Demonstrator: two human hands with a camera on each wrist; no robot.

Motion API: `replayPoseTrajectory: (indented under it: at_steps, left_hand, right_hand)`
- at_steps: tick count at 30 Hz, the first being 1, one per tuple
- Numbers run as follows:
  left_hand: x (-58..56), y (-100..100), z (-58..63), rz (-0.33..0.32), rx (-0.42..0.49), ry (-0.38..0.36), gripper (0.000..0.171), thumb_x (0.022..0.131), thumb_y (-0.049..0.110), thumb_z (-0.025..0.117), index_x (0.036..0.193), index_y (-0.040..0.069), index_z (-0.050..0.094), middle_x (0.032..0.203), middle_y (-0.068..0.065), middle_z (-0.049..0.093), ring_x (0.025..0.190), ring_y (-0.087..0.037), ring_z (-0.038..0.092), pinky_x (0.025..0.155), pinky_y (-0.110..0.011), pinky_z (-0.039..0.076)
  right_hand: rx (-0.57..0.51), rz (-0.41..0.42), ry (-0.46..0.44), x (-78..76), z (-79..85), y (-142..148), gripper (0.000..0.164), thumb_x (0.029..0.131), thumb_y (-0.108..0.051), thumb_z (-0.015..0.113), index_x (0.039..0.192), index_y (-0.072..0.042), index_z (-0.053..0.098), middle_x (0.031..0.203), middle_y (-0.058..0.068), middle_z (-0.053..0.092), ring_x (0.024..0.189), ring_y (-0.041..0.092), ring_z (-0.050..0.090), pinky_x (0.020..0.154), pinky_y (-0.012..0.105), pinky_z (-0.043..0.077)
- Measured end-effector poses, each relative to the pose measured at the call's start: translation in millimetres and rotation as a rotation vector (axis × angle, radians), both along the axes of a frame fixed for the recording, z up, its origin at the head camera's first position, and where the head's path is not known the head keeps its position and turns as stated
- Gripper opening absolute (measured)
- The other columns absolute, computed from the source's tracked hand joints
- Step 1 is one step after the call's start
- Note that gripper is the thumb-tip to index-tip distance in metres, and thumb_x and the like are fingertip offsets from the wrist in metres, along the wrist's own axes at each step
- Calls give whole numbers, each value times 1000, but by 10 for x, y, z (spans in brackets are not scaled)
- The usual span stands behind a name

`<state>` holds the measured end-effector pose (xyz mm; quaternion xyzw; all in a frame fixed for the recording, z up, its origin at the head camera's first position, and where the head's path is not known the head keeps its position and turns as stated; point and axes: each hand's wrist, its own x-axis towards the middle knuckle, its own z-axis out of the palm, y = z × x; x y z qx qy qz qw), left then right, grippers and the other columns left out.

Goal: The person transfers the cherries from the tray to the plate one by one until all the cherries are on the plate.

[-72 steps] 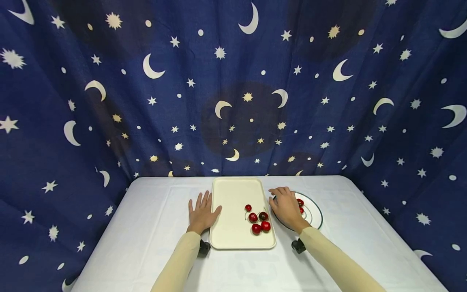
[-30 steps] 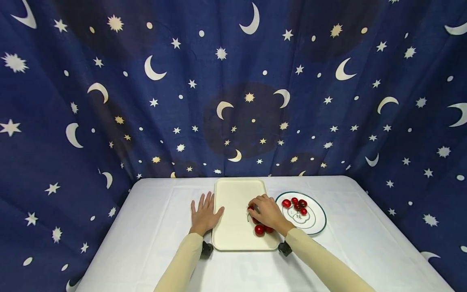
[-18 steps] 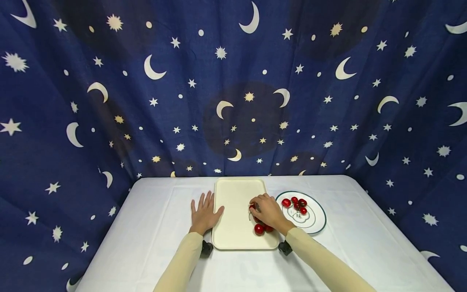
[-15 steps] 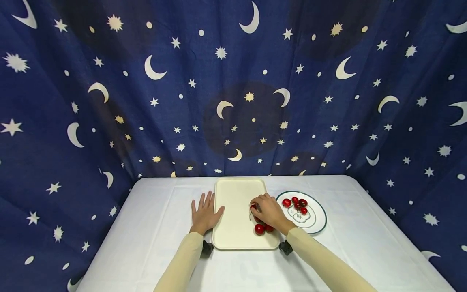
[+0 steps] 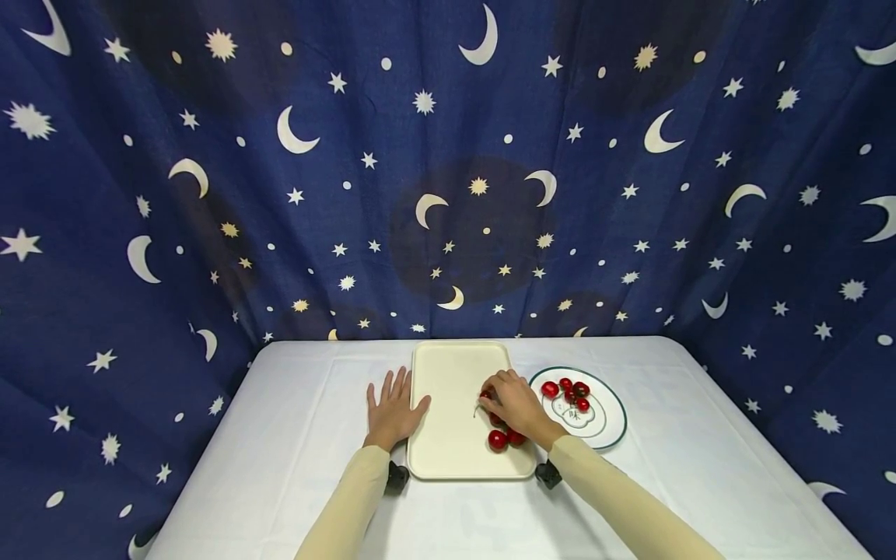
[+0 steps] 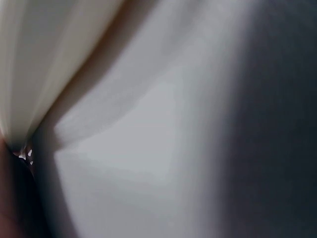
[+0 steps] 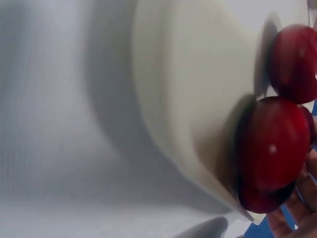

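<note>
My right hand [image 5: 514,400] is over the right side of the cream tray [image 5: 444,373], its thumb and fingers pinching a cherry [image 5: 484,395] whose stem sticks out to the left. Right by it on the tray, several red cherries [image 5: 498,441] lie close together, partly covered by the hand. The right wrist view shows large cherries [image 7: 275,144] near the tray rim, with fingertips [image 7: 302,203] behind them. My left hand [image 5: 390,416] lies flat on the white tablecloth with fingers spread, its thumb over the tray's left edge. The left wrist view is blurred and shows mostly cloth.
A white plate [image 5: 609,412] with a green rim stands right of the tray, bearing several red cherries [image 5: 549,389]. Behind the white-covered table [image 5: 301,435] hangs a dark blue curtain [image 5: 448,171] with moons and stars.
My right hand has moved left from the plate to the tray and taken hold of a cherry there; its stem has shifted slightly. The left hand has stayed put.
</note>
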<state>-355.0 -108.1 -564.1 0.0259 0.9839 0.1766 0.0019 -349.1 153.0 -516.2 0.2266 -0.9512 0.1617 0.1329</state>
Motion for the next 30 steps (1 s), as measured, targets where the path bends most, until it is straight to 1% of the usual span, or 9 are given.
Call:
replayPoseTrajectory:
  at_steps: [4, 10, 16, 20, 23, 26, 30]
  left_hand:
    - [17, 10, 22, -2, 8, -2, 82, 102, 69, 32, 166, 18, 20, 176, 1, 14, 165, -26, 6, 131, -61, -2]
    - [53, 6, 37, -5, 27, 27, 81, 103, 66, 35, 165, 16, 24, 175, -1, 18, 165, -28, 9, 131, -61, -1]
    - [48, -1, 30, -7, 24, 27, 82, 102, 67, 35, 165, 16, 24, 175, -1, 18, 164, -28, 10, 131, -62, 0]
    - [51, -11, 38, -6, 13, 4, 82, 102, 68, 34, 165, 17, 22, 175, -1, 16, 165, -27, 8, 131, -61, -1]
    - [53, -11, 53, -8, 14, -6, 82, 102, 67, 35, 166, 17, 21, 176, -1, 15, 165, -28, 7, 131, -62, -1]
    - [49, -13, 58, -8, 13, -7, 82, 102, 66, 36, 166, 17, 22, 176, -1, 15, 165, -28, 8, 131, -62, -1]
    - [46, -15, 60, -11, -5, -20, 83, 101, 69, 33, 166, 18, 19, 176, 0, 13, 165, -27, 6, 131, -61, -2]
  right_hand:
    - [-8, -10, 11, -2, 6, 38, 19, 93, -26, 76, 101, -10, 70, 98, 6, 69, 95, 25, 59, 84, 43, 49]
    - [-63, -23, 39, 28, 67, 128, 19, 94, -24, 75, 102, -8, 67, 95, 5, 67, 91, 23, 57, 84, 42, 48]
    - [-94, -77, 48, 8, 106, 271, 22, 93, -26, 77, 104, -10, 68, 99, 4, 69, 96, 23, 58, 87, 42, 48]
    - [-120, -102, 101, 6, 131, 379, 23, 91, -26, 79, 104, -9, 69, 99, 5, 71, 97, 24, 59, 88, 43, 48]
    - [-140, -128, 153, 5, 151, 472, 24, 90, -26, 80, 102, -8, 70, 96, 7, 71, 94, 26, 60, 86, 45, 48]
    - [-159, -159, 158, 8, 167, 565, 23, 91, -25, 79, 102, -7, 70, 95, 8, 71, 94, 27, 60, 85, 46, 48]
    - [-165, -225, 129, 34, 161, 689, 23, 93, -26, 77, 103, -7, 70, 97, 9, 72, 96, 29, 60, 87, 48, 47]
